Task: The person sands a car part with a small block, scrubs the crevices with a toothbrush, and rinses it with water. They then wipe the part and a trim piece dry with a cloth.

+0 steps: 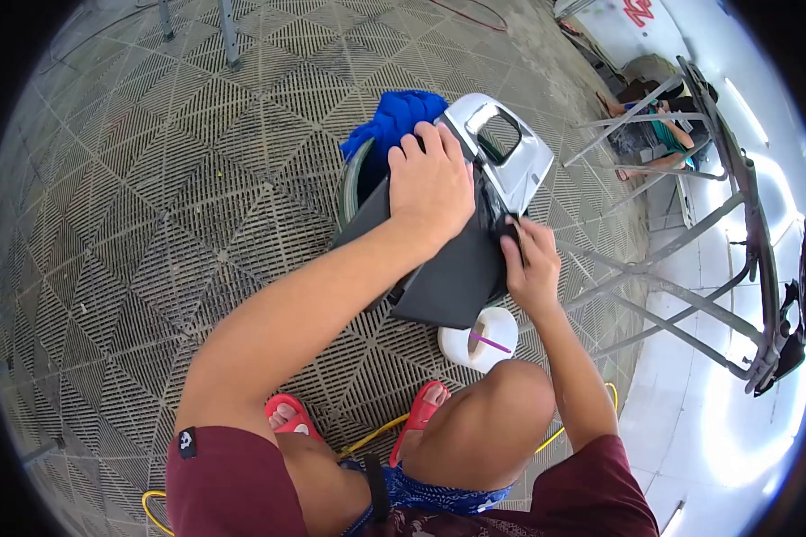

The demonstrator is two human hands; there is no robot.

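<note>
A dark part with a flat black panel [452, 277] and a silver frame [535, 161] lies across a round bucket [351, 183]. The silver frame has an opening near its middle. My left hand [432, 183] lies over the upper part of the dark piece, fingers bent at the edge beside the silver frame. Lower right, my right hand [533, 264] pinches the part's dark edge just below the silver frame, thumb and fingers close together. A blue cloth [401, 118] hangs over the bucket's far rim, next to my left fingertips.
A white roll [501, 322] with a purple stick [491, 342] stands on the grated floor near my right knee. Metal stands [690, 291] rise at the right. Another person [667, 134] sits beyond them. A yellow hose [376, 434] runs behind my red sandals.
</note>
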